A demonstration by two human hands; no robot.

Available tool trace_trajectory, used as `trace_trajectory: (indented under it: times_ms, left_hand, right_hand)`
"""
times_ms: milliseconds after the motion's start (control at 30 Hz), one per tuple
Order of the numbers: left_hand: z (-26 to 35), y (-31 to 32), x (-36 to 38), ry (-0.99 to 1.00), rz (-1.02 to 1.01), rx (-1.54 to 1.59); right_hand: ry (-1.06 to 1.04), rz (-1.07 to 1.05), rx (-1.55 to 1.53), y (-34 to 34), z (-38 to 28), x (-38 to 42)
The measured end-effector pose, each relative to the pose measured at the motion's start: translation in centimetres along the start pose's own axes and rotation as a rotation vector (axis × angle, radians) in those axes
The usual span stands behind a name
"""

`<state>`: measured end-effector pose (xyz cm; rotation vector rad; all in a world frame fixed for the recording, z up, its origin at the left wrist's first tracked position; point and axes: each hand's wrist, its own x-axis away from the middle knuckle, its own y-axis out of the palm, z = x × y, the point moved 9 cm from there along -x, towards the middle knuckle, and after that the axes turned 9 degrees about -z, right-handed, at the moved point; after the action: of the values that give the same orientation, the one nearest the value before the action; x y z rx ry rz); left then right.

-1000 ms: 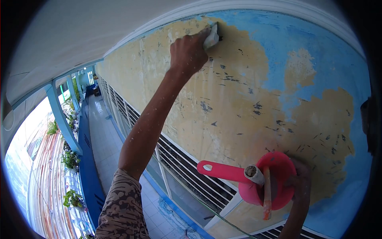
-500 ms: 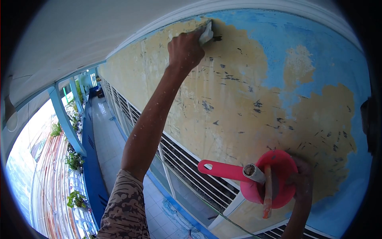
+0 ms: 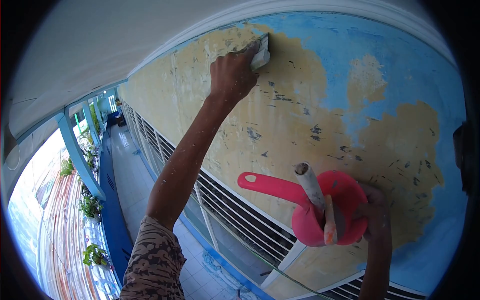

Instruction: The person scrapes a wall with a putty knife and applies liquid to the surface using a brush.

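My left hand [image 3: 232,74] is raised high against a wall [image 3: 300,120] and grips a small scraper [image 3: 260,52], its blade pressed flat on the surface near the ceiling edge. The wall is yellowish where blue paint [image 3: 390,55] has come off. My right hand [image 3: 373,212] holds a red dipper [image 3: 320,207] by its bowl at lower right, its long handle pointing left. A pale handle and an orange handle stick out of the dipper.
Below the wall runs a row of louvred windows [image 3: 235,210] with white frames. A tiled corridor [image 3: 130,170] stretches away at left, bordered by a blue parapet [image 3: 107,195], blue columns and potted plants [image 3: 90,205]. The white ceiling [image 3: 100,45] is close overhead.
The scraper has slid slightly along the top of the wall. The red dipper has risen and tilted, so the pale handle in it now stands more upright.
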<state>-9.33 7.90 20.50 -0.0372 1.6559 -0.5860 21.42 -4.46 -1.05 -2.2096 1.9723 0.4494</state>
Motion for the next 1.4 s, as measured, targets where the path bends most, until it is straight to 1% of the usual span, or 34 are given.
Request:
trace_trajectory:
  times_ms: [33,67,100,167,300,367,467,567,633,833,1200,1400]
  left_hand:
    - [-0.3,0.2,0.3,0.020,0.025,0.012]
    - [-1.0,0.0,-0.4,-0.050,-0.033,0.027]
    - [-1.6,-0.3,-1.2,-0.067,-0.012,0.020]
    - [-2.2,-0.4,-2.0,-0.060,-0.049,0.036]
    - [-1.3,0.1,-0.3,0.018,-0.043,-0.004]
    - [-1.8,-0.2,0.1,0.087,0.030,0.024]
    - [-2.8,0.5,-0.6,0.056,-0.022,-0.013]
    - [-2.9,0.4,-0.7,0.038,-0.045,-0.056]
    - [-2.8,0.4,-0.7,0.033,-0.045,-0.066]
    - [-2.6,0.1,-0.5,0.072,0.020,-0.046]
    - [-2.3,0.4,-0.2,-0.020,0.005,0.045]
    - [-1.7,0.5,-0.1,-0.088,-0.015,0.027]
  right_hand:
    - [0.061,-0.060,0.039,1.1,-0.6,-0.5]
    - [0.125,-0.119,0.076,2.2,-0.9,-1.0]
    - [0.130,-0.119,0.076,2.9,-1.2,-1.7]
    - [0.199,-0.175,0.128,4.6,-1.5,-3.1]
    - [0.221,-0.264,0.135,7.2,-2.5,-6.1]
    - [0.242,-0.306,0.171,8.2,-2.6,-7.4]
    - [0.243,-0.348,0.166,8.7,-2.6,-9.1]
    - [0.232,-0.307,0.189,8.8,-2.7,-9.4]
    - [0.232,-0.323,0.186,8.8,-2.5,-9.3]
    - [0.219,-0.320,0.182,8.5,-2.6,-8.8]
    - [0.173,-0.286,0.169,8.1,-2.9,-8.1]
    - [0.167,-0.291,0.173,7.9,-3.0,-7.8]
